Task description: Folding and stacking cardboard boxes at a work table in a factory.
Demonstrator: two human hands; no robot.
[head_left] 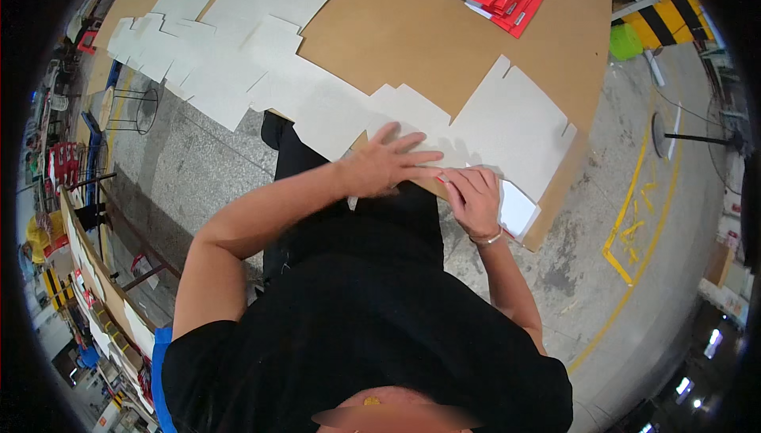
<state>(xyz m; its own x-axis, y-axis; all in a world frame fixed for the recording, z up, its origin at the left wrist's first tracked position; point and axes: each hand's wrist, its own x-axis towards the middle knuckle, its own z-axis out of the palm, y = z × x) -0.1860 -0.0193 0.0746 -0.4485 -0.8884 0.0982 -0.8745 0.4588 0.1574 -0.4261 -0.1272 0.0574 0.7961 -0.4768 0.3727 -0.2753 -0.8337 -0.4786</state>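
On brown tabletop [380,21], at six o'clock, spreads left hand [375,167] wide over pale card [515,128]; toward five o'clock, half-curls right hand [477,202] on white, red-edged piece [518,209]; cannot tell how firmly gripped.

We look from the person's head, through the left of two fisheye cameras worn side by side, steeply downward and unmirrored. Twelve o'clock lies ahead of the body, six at the wearer's own trunk. We are near enough that the shirt [365,314] looms large at six. The left hand [376,167] and right hand [476,197] fall about the dial's centre, farther from us. Toward twelve our view runs out over the table [380,37], farther still; the floor [571,251] spreads lower at three. Straight edges bend toward the dark rim.
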